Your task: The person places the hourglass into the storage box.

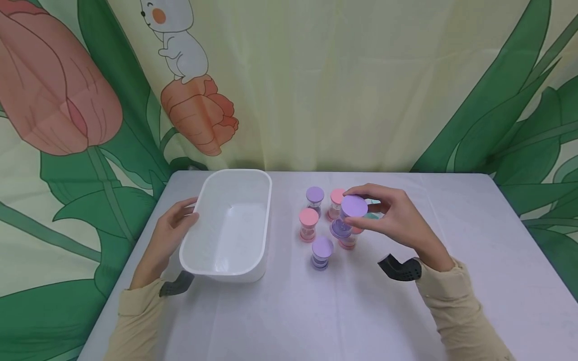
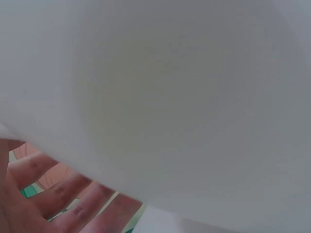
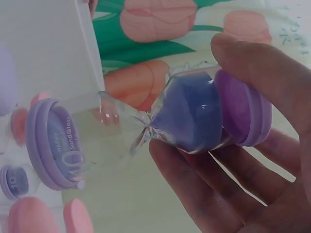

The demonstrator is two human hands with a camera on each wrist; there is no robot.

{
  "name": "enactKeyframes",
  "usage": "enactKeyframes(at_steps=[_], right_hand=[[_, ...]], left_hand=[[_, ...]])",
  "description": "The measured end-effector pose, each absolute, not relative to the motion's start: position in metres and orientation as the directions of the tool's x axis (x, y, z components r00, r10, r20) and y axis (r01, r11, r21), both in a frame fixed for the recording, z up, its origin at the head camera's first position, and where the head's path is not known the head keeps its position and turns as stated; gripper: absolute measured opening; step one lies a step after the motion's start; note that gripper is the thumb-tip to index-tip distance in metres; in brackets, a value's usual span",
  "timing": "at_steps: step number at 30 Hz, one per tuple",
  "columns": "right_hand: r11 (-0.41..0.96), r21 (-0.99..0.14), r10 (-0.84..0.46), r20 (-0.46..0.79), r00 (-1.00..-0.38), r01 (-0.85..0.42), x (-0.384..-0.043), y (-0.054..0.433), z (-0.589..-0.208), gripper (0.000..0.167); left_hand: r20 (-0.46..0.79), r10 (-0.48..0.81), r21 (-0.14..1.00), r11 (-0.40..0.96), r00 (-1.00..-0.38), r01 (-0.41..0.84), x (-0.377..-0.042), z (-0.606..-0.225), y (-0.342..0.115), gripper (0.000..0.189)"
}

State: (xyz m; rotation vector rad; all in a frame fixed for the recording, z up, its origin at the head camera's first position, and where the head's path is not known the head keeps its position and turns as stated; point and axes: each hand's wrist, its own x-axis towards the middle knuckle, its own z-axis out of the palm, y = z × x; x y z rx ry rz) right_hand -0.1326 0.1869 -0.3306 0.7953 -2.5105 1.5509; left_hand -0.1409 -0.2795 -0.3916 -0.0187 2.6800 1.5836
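Observation:
My right hand (image 1: pixel 392 213) grips a purple-capped sand timer (image 1: pixel 354 206) by its upper part, thumb on one side and fingers on the other. In the right wrist view the held timer (image 3: pixel 187 114) has blue-violet sand in the bulb near the palm, with the printed cap facing away. My left hand (image 1: pixel 168 231) holds the left rim of a white plastic bin (image 1: pixel 267 220), its thumb over the edge. The bin's wall (image 2: pixel 184 107) fills most of the left wrist view, with fingers (image 2: pixel 77 211) at its lower edge.
Around the held timer stand a back purple timer (image 1: pixel 314 194), a front purple timer (image 1: pixel 322 249), a pink timer (image 1: pixel 309 219) and another pink one (image 1: pixel 336 197). A teal timer (image 1: pixel 373 215) is partly hidden by my right hand. A floral curtain (image 1: pixel 338 90) hangs behind the table.

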Motion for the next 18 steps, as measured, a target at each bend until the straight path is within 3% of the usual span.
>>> enactKeyframes(at_steps=[18], right_hand=[[0.254,-0.850,-0.393,0.345,-0.852,-0.462,-0.156,0.142,-0.318,0.042]], left_hand=[[-0.019,-0.017,0.902,0.431,-1.000,-0.024,-0.141,-0.394,-0.277,0.053]])
